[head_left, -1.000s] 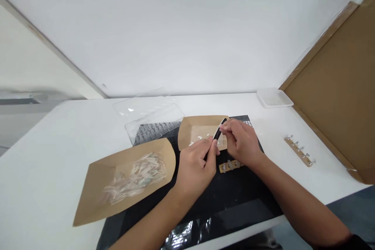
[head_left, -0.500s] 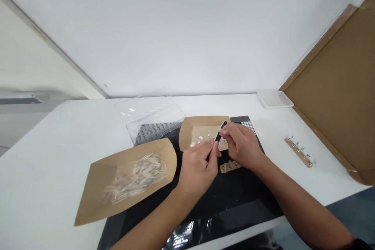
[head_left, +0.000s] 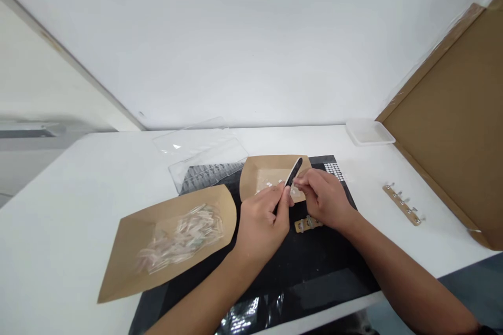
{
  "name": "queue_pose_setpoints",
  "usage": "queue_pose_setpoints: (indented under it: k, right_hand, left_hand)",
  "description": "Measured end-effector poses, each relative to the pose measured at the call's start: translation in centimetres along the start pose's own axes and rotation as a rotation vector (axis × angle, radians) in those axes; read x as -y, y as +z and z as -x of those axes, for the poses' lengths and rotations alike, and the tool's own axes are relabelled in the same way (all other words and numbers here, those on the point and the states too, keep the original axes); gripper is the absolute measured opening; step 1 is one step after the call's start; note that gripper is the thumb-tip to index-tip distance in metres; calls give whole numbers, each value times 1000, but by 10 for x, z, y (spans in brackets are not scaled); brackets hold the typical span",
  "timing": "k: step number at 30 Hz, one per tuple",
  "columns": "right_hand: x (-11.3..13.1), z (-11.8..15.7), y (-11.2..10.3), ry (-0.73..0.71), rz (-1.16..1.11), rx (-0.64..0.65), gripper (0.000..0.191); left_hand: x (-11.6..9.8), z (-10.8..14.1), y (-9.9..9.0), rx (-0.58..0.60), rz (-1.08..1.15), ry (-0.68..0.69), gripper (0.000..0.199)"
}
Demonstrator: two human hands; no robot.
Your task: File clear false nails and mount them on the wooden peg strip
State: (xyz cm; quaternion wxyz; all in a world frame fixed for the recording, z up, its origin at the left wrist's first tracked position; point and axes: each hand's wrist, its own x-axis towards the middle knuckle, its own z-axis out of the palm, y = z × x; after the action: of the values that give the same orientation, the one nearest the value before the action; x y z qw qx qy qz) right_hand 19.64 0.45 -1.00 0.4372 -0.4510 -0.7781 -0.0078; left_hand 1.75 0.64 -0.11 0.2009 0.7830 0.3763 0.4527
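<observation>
My left hand (head_left: 264, 215) is closed around a black nail file (head_left: 293, 171) with a pale edge, its free end slanting up to the right. Close against the file's right side, my right hand (head_left: 321, 193) has its fingertips pinched; whatever small thing they hold is too small to make out. Both hands are above the near edge of a small brown paper tray (head_left: 251, 167) with little white pieces in it. Below my right hand lies a short wooden strip (head_left: 308, 223) with small fittings along it, partly hidden by the hand.
At the left, a larger brown paper tray (head_left: 135, 243) holds many thin clear pieces. Clear plastic sheets (head_left: 208, 159) lie behind it. A black mat (head_left: 314, 267) is underneath. To the right are another wooden strip with metal clips (head_left: 401, 205), a white plastic tray (head_left: 369, 133) and cardboard (head_left: 451, 120).
My right fingertips have slid down along the nail file toward my left hand, leaving its upper end uncovered. My left hand has shifted slightly left.
</observation>
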Motion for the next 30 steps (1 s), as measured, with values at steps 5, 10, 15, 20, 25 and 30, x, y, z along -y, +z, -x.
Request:
queue_pose_setpoints:
  k: [5, 10, 15, 20, 25, 30]
  right_hand:
    - [4, -3, -1, 26, 46, -28, 20]
    - [6, -3, -2, 39, 73, -8, 23]
    - [6, -4, 1, -21, 46, 60, 20]
    - [6, -3, 4, -3, 64, -7, 20]
    - [3, -2, 3, -2, 32, 10, 17]
    - [1, -1, 1, 63, -116, -47, 13]
  left_hand:
    - [0, 1, 2, -4, -14, 1, 35]
    - [2, 1, 2, -19, -30, 34, 34]
    - [4, -1, 0, -33, -62, 54, 33]
    - [4, -3, -1, -46, -56, 56, 33]
    - [4, -3, 0, -48, -51, 75, 32]
    - [10, -1, 2, -59, -76, 147, 22]
